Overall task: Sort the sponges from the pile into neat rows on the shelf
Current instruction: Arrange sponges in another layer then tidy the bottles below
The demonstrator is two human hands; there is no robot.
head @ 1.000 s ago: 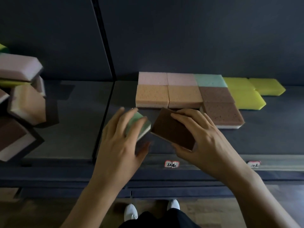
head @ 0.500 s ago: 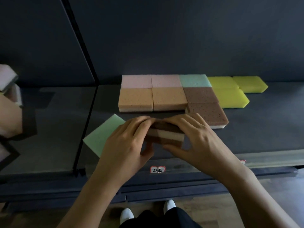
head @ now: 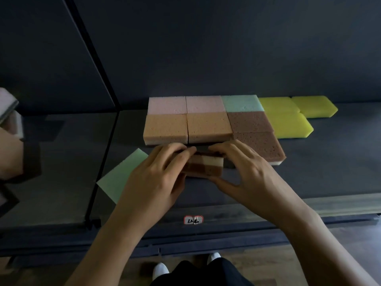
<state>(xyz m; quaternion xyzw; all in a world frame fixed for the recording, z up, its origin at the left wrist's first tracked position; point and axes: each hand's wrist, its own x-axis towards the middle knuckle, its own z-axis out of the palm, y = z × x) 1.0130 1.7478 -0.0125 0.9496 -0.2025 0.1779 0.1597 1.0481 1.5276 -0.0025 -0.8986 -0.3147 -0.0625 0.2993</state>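
The left hand point(head: 156, 178) and the right hand point(head: 251, 174) are curled round the two ends of a brown sponge point(head: 206, 167), which is pinched between fingers on top and thumbs on the near side. The sponge is held on edge, its white layer turned to the camera, just in front of the orange sponges point(head: 209, 126). Whether it rests on the shelf point(head: 329, 162) cannot be told.

It is judged light, soft and easily squashed, with a coarse face that should not slip. A gentle hold at the short ends is advised, so that the block is not bent.

A green sponge point(head: 121, 178) lies flat beside the left hand. Rows of pink, teal, orange, brown and yellow sponges are laid edge to edge on the shelf. The pile point(head: 8, 129) is seen in the left bay.
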